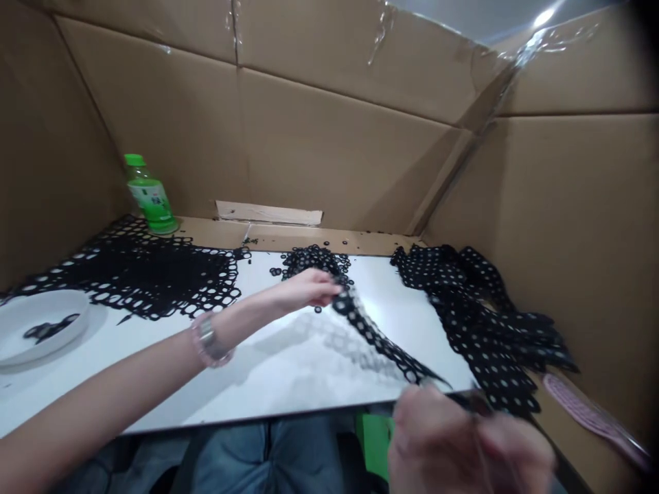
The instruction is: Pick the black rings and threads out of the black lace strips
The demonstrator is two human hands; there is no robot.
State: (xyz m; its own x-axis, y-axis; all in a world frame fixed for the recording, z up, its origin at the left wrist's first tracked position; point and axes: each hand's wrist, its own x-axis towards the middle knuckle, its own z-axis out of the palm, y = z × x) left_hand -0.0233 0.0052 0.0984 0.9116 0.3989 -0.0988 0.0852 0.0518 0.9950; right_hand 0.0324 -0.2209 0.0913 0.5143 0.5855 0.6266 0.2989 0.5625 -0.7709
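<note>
My left hand (316,287) reaches over the white tabletop, its fingers closed on the upper end of a black strip (378,335) full of round holes. The strip slants down, stretched out, toward my right hand (463,442). That hand is close to the camera and blurred by motion; its fingers look closed around something thin and dark that I cannot make out. Whether it also touches the strip's lower end is unclear. Just beyond my left hand lies a heap of small black rings (311,259), with a few loose ones around it.
A black sheet with holes (159,274) covers the table's left side; a green bottle (152,202) stands behind it. A white bowl (77,322) holds black scraps. More perforated black sheets (463,302) hang over the right edge, near a pink brush-like object (587,412). Cardboard walls (334,137) enclose the table.
</note>
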